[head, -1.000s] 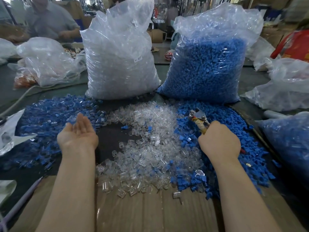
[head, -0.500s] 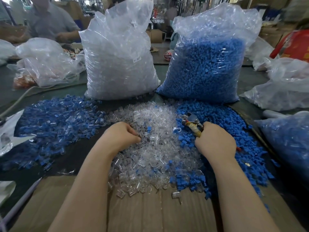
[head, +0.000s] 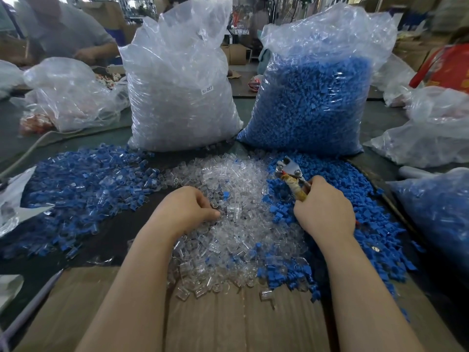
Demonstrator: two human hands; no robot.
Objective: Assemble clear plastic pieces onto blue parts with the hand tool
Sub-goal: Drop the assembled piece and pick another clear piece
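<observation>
Clear plastic pieces (head: 228, 224) lie in a loose heap at the middle of the work surface, spilling onto the brown cardboard sheet (head: 228, 326) at the near edge. Blue parts (head: 355, 199) form a second heap directly to the right, the two heaps mingling where they meet. A third heap, of blue parts with clear pieces on them (head: 83, 184), lies to the left, apart from the clear heap across a dark strip of table (head: 63, 257).

Left hand (head: 187, 207): knuckles up, resting on the left side of the clear heap, fingers curled with thumb and fingertips drawn together among the pieces. Whether a piece is pinched cannot be told.

Right hand (head: 324, 209): fingers wrapped around the handles of the hand tool (head: 291, 176), over the seam between the clear and blue heaps. The tool's long axis runs from the hand away and to the left; its metal head points toward the far bags and sits just above the blue parts. The handle shows yellowish wrapping.

Containers: a tall clear bag of clear pieces (head: 180, 85), bearing a small white label, stands upright behind the clear heap. A matching bag of blue parts (head: 312, 97) stands just beside it on the right, behind the blue heap. A further bag of blue items (head: 439, 212) lies at the right edge. Crumpled clear bags (head: 71, 95) lie at far left; their contents are unclear.
</observation>
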